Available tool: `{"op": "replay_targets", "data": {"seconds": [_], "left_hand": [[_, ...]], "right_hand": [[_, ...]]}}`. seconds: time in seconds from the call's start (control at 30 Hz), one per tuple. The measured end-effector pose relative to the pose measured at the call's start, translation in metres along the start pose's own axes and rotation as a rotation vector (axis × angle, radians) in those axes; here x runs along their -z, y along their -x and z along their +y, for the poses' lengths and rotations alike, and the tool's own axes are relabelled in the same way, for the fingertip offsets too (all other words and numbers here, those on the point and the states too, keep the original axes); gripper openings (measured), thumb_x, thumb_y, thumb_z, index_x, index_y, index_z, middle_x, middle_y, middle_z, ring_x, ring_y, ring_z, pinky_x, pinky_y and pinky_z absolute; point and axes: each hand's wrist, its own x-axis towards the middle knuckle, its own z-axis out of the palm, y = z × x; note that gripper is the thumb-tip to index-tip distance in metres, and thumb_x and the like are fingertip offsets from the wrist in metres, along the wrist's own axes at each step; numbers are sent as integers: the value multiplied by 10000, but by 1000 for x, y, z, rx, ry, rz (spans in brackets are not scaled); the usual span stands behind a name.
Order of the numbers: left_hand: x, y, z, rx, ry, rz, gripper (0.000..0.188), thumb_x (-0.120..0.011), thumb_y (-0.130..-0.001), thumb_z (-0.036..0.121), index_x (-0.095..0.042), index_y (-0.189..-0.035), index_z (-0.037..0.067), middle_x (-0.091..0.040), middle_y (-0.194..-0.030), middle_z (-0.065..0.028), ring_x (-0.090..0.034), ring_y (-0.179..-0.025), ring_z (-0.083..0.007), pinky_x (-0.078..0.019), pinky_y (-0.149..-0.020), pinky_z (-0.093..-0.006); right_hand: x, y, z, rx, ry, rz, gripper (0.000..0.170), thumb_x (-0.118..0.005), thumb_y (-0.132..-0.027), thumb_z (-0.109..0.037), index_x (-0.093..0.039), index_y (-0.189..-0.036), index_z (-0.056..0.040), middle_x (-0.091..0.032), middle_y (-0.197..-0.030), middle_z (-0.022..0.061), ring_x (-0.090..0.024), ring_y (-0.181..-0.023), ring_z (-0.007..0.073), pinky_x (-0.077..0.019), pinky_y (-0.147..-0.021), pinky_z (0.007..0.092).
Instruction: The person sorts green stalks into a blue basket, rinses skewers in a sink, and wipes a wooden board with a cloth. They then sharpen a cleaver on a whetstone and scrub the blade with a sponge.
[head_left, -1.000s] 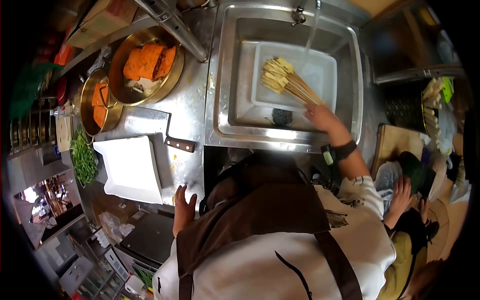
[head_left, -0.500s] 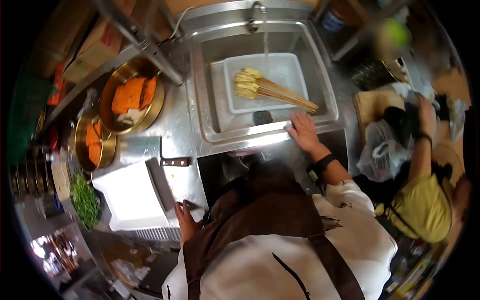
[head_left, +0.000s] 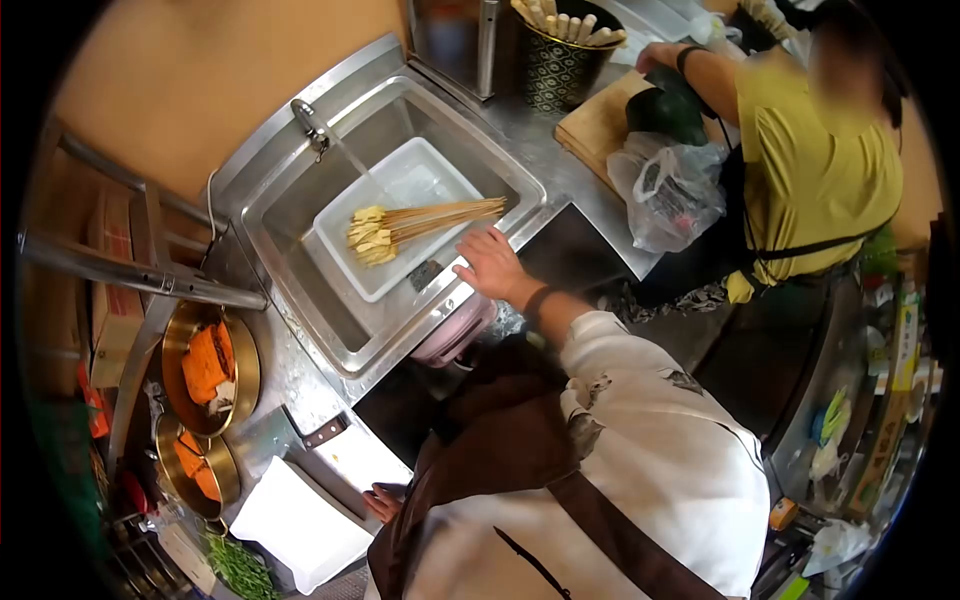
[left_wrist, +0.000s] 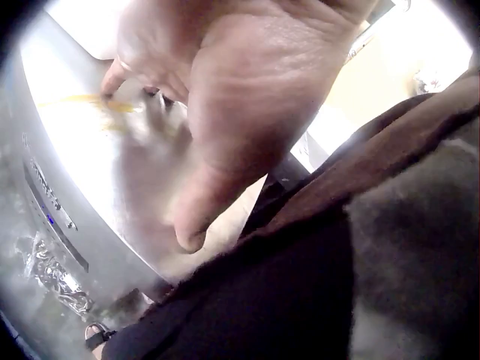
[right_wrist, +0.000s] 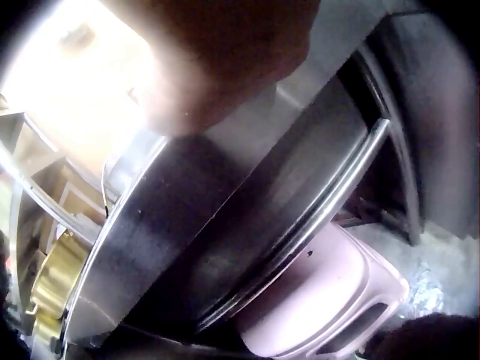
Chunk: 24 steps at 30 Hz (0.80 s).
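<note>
A bundle of wooden skewers (head_left: 440, 215) with folded pale yellow pieces (head_left: 372, 240) on one end lies in a white plastic tub (head_left: 425, 165) inside the steel sink (head_left: 375, 362). Water runs into the tub from the tap (head_left: 308, 122). My right hand (head_left: 490, 265) rests on the sink's front rim, fingers extended and holding nothing, near the bare skewer ends. A dark scouring pad (head_left: 426, 275) sits beside the tub. My left hand (head_left: 382, 502) touches the steel counter (left_wrist: 71, 112) at its edge, with its thumb (left_wrist: 196, 225) stretched out.
To the left are a cleaver (head_left: 325, 432), a white tray (head_left: 300, 525) and two brass-coloured pots (head_left: 250, 370) with orange blocks. At right, another person (head_left: 820, 150) stands by a cutting board (head_left: 590, 120) and plastic bag (head_left: 670, 200). A pink container (right_wrist: 315, 300) is below the sink.
My right hand has let go of the skewers and moved onto the sink's front rim. The skewers now lie in the tub. The head view has swung right; my left hand stays at the counter edge.
</note>
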Motion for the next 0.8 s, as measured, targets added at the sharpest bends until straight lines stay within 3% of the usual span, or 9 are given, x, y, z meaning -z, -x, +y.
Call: {"op": "replay_targets", "data": {"seconds": [0.07, 0.3, 0.8], "left_hand": [[-6, -4, -1, -23, -3, 77, 354, -446, -955, 169, -494, -1306, 190, -488, -1317, -166, -523, -1107, -400, -475, -915, -445], [-16, -10, -3, -80, 11, 273, 343, -457, -950, 172, -511, -1289, 176, -509, -1286, -180, -542, -1073, -400, -489, -890, -447], [-25, -46, 8, -202, 36, 339, 338, -520, -916, 146, -541, -1254, 136, -551, -1217, -215, -570, -1029, -421, -517, -828, -460]], "right_hand": [[1, 1, 0, -5, -7, 15, 392, -562, -849, -366, -623, -1082, -57, -579, -1157, 127, -467, -1176, 267, -267, -1052, 454], [0, 0, 0, 36, -29, 103, 357, -578, -825, -346, -627, -1014, -47, -596, -1084, 112, -493, -1116, 257, -279, -1045, 457], [1, 0, 0, 30, -31, 98, 317, -587, -814, -298, -630, -1007, -50, -599, -1067, 102, -505, -1102, 256, -295, -1034, 447]]}}
